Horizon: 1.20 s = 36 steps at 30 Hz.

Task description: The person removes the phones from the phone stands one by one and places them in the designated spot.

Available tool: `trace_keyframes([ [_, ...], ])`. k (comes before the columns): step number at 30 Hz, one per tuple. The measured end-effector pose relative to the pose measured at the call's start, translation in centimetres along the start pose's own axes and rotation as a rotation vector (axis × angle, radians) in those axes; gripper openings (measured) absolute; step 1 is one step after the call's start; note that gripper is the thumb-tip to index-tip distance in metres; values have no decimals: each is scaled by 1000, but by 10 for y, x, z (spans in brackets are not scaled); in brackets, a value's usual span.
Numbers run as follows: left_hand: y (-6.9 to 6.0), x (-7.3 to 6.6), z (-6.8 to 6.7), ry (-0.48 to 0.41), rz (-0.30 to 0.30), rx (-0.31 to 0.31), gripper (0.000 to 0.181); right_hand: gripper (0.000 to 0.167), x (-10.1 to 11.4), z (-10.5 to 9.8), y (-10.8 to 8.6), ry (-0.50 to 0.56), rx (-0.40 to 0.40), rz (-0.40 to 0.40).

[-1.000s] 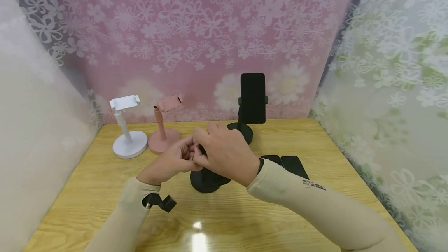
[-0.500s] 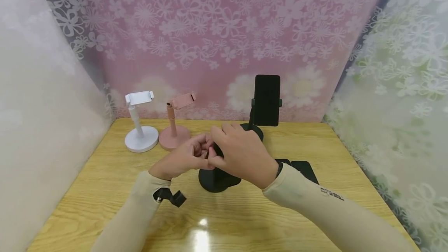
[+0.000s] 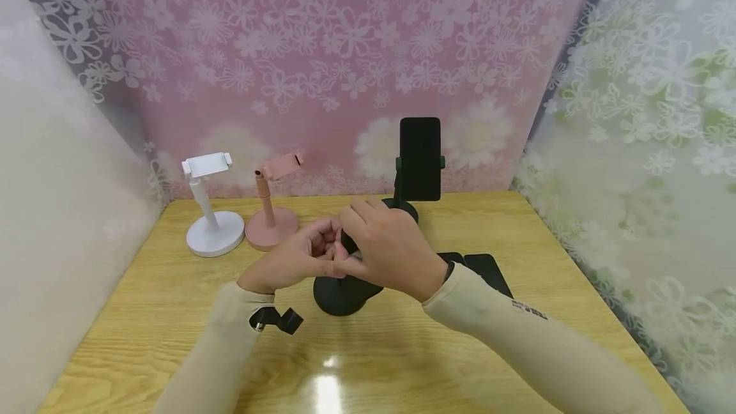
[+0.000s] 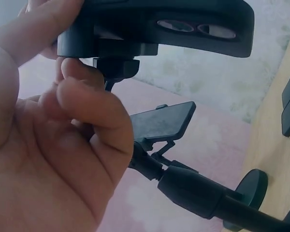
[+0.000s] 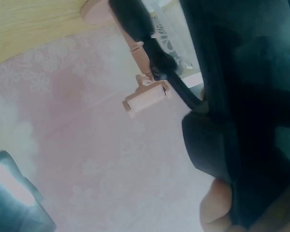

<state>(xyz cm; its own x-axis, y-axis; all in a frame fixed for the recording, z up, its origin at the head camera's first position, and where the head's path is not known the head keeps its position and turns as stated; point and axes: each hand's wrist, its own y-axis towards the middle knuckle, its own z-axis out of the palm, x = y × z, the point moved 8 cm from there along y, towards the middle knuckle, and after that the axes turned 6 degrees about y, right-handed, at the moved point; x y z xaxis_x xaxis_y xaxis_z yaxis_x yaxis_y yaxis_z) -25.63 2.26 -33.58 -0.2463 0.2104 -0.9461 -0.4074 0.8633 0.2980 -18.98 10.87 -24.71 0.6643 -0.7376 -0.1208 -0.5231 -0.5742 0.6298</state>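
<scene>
Both hands meet over a black phone stand, its round base (image 3: 336,302) on the table and its stem (image 4: 188,191) rising behind the fingers in the left wrist view. My left hand (image 3: 290,259) pinches one end of the stand's clamp (image 4: 75,41) between thumb and curled fingers. A dark phone (image 5: 261,92) lies against the clamp; two oval lenses show on it in the left wrist view. Fingers of my right hand (image 3: 393,251) curl over the phone's edge from the other side. In the head view the hands hide most of clamp and phone.
A white phone stand (image 3: 214,235) and a pink one (image 3: 270,229) stand at the back left. Behind my right hand is another black stand with an upright phone (image 3: 420,158). Two dark phones lie flat at right, one (image 3: 487,272) beside the other. Floral cloth walls border the table.
The head view swings and comes back, shifting the whole scene. Both hands stay together over the black stand, with only slight finger movement.
</scene>
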Motion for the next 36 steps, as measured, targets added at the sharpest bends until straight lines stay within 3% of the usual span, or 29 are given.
trace_keyframes([
  [5, 3, -2, -1, 89, -3, -19, 30, 16, -5, -2, -6, 49, -35, -15],
  [10, 0, -14, -2, 278, 62, -53, 18, 15, -6, -7, -10, 120, -91, -50],
  [13, -3, -20, -1, 395, 97, -82, 22, 16, -5, -12, -11, 158, -140, -80],
  [18, -6, -24, 0, 503, 107, -130, 25, 24, -6, -16, -13, 211, -200, -109],
  [24, -7, -25, 0, 560, 92, -163, 22, 34, -9, -20, -15, 248, -268, -110],
  [36, -7, -29, 1, 599, 116, -186, 21, 25, -6, -16, -14, 182, -283, -148],
])
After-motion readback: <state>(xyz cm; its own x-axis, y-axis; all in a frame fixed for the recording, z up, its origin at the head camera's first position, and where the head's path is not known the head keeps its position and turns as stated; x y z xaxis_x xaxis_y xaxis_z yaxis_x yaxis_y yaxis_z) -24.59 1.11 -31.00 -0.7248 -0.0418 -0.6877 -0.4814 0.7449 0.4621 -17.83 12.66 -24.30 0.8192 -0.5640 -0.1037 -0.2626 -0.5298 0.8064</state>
